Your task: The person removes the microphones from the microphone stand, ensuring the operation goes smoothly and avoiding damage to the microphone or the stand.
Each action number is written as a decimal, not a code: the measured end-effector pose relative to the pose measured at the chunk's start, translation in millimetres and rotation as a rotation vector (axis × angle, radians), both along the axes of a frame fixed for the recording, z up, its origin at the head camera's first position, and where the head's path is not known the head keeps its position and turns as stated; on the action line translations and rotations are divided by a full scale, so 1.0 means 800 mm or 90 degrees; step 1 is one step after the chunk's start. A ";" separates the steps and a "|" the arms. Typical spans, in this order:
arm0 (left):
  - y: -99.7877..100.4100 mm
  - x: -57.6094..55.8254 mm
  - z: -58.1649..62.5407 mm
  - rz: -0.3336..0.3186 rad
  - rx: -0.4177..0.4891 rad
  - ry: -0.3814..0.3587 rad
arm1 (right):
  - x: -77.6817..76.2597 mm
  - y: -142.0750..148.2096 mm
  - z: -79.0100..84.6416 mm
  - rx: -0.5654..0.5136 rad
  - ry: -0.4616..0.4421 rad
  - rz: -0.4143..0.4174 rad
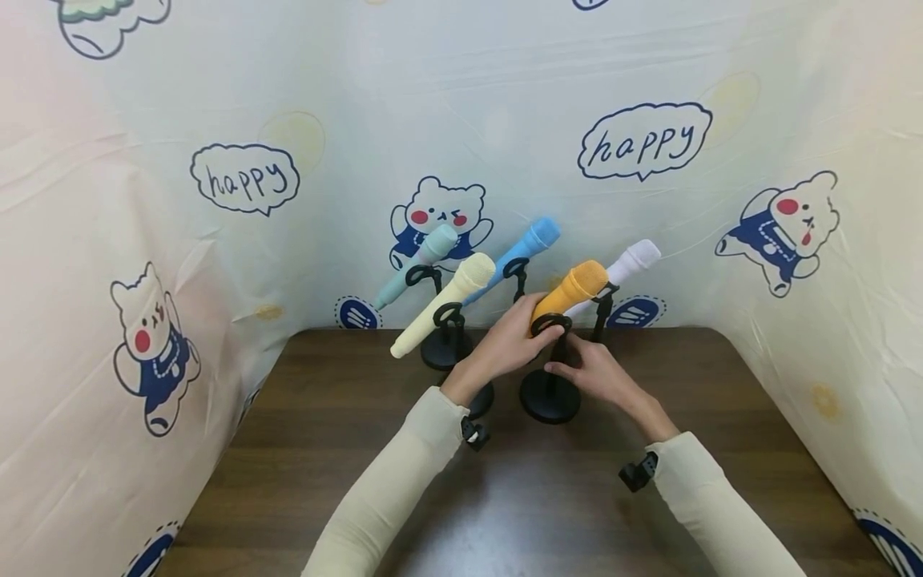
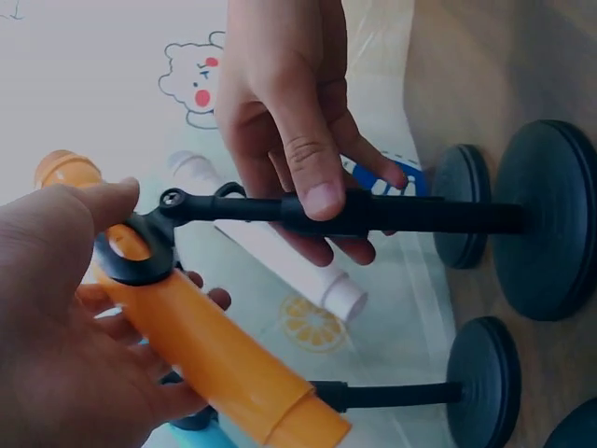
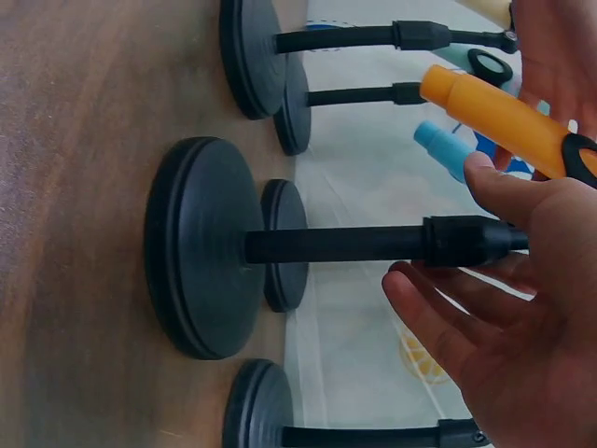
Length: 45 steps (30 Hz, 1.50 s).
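An orange microphone [image 1: 574, 287] slants through the ring clip of a black microphone stand [image 1: 550, 399]. My left hand [image 1: 506, 340] holds this microphone near the clip; in the left wrist view the thumb lies by the ring and the fingers curl behind the orange body. On the stand's upright, my right hand [image 1: 602, 373] pinches the thick collar [image 2: 359, 215] between thumb and fingers. The round base stands on the table. Just behind, a lilac microphone [image 1: 634, 260] rests in another stand, partly hidden by the orange one.
Left of my hands, a cream microphone [image 1: 445, 304], a mint-green microphone [image 1: 418, 264] and a blue microphone [image 1: 519, 252] sit tilted in black stands. The brown wooden table [image 1: 324, 449] meets a printed cloth backdrop [image 1: 505, 104] behind and at both sides.
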<state>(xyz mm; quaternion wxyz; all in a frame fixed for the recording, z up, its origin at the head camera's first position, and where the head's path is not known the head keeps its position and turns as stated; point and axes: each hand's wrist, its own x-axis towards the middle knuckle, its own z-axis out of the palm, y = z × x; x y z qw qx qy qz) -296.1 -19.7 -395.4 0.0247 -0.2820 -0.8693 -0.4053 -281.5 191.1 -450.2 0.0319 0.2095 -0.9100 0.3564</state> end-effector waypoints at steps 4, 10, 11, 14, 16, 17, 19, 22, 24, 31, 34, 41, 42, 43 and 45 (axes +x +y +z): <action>0.003 -0.003 -0.005 0.003 0.003 -0.018 | -0.001 -0.003 -0.008 -0.004 -0.010 -0.002; 0.003 -0.006 -0.007 -0.002 0.009 -0.023 | -0.005 -0.004 -0.016 0.004 0.029 -0.023; 0.003 -0.006 -0.007 -0.004 0.010 -0.024 | -0.005 -0.004 -0.016 0.005 0.034 -0.027; 0.003 -0.007 -0.008 -0.008 0.013 -0.028 | -0.004 -0.005 -0.017 0.003 0.036 -0.038; 0.003 -0.007 -0.008 -0.009 0.013 -0.029 | -0.004 -0.005 -0.018 -0.003 0.038 -0.039; 0.003 -0.007 -0.008 -0.010 0.013 -0.029 | -0.004 -0.005 -0.018 -0.006 0.038 -0.039; 0.003 -0.007 -0.008 -0.012 0.015 -0.027 | -0.003 -0.006 -0.019 -0.012 0.045 -0.034; 0.003 -0.006 -0.007 -0.014 0.021 -0.022 | -0.002 -0.006 -0.020 -0.018 0.053 -0.026; 0.002 -0.005 -0.008 -0.017 0.026 -0.019 | 0.000 -0.007 -0.022 -0.021 0.055 -0.027; -0.005 0.005 -0.011 -0.024 0.042 -0.025 | 0.009 -0.009 -0.026 -0.039 0.053 -0.023; -0.010 0.010 -0.012 -0.024 0.046 -0.028 | 0.015 -0.011 -0.026 -0.048 0.049 -0.022; -0.022 0.025 -0.013 -0.023 0.055 -0.029 | 0.031 -0.018 -0.027 -0.077 0.046 -0.010; -0.023 0.028 -0.013 -0.024 0.057 -0.029 | 0.033 -0.019 -0.027 -0.079 0.046 -0.008; -0.025 0.030 -0.013 -0.024 0.059 -0.029 | 0.035 -0.020 -0.027 -0.081 0.048 -0.005; -0.028 0.035 -0.013 -0.025 0.061 -0.027 | 0.039 -0.021 -0.028 -0.086 0.052 0.001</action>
